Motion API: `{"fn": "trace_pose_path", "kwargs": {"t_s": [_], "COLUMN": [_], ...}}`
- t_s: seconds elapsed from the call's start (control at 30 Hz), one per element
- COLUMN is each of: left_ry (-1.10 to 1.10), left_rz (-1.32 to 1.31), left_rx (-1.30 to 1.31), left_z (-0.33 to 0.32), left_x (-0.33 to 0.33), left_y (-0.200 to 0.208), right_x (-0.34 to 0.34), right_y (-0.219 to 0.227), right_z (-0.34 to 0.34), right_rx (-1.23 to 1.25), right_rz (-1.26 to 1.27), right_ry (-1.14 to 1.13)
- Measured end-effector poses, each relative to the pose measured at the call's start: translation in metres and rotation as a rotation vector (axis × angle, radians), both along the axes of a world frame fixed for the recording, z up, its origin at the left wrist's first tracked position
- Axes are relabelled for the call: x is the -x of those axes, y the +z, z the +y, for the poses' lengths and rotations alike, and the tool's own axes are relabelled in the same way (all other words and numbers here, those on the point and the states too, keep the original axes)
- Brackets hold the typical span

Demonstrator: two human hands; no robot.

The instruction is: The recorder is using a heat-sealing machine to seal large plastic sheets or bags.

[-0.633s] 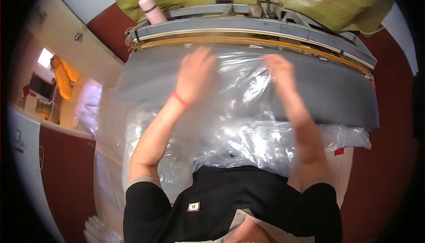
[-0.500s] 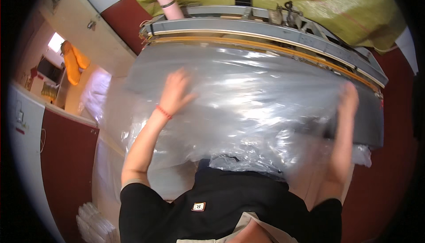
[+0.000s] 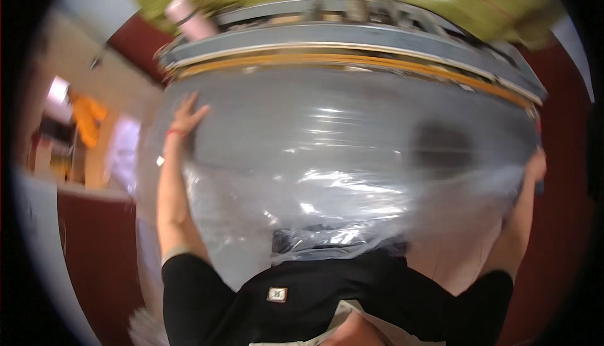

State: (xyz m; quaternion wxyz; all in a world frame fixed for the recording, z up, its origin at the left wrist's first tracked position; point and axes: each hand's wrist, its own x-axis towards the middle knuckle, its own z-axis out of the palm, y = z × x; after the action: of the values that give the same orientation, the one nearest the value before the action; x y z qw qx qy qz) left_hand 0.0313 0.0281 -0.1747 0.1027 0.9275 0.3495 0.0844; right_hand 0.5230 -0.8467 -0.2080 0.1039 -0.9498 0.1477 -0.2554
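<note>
Our film [image 3: 340, 135] lies lengthwise along the rail [image 3: 352, 34]; our left hand [image 3: 185, 118] splays wide; whether our right hand [image 3: 536, 164] grips, we cannot tell.

Just a blurred, unreadable mark [image 3: 277, 294] on the white patch [image 3: 277, 295] of the black shirt [image 3: 377, 283]

Across mid-frame: wide grey work surface [image 3: 245, 94], overlaid with shiny clear plastic sheet [image 3: 352, 185], creased toward the frame's lower centre.
</note>
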Motion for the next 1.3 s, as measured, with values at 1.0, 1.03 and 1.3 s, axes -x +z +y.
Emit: {"fn": "trace_pose_path", "kwargs": {"t_s": [1.0, 1.03, 1.3], "left_ry": [-1.228, -1.361, -0.248], "left_rz": [0.677, 0.541, 0.192], "left_rx": [1.658, 1.656, 0.961], "left_z": [-0.540, -0.522, -0.243], "left_x": [-0.175, -0.152, 0.057], "left_y": [0.039, 0.033, 0.078], "right_x": [-0.002, -0.009, -0.030], "right_y": [0.000, -0.006, -0.018], "right_z": [0.021, 0.004, -0.033], "right_rx": [-0.479, -0.573, -0.386], "right_rz": [-0.343, -0.335, -0.219], "right_ry": [0.345, 0.350, 0.361]}}
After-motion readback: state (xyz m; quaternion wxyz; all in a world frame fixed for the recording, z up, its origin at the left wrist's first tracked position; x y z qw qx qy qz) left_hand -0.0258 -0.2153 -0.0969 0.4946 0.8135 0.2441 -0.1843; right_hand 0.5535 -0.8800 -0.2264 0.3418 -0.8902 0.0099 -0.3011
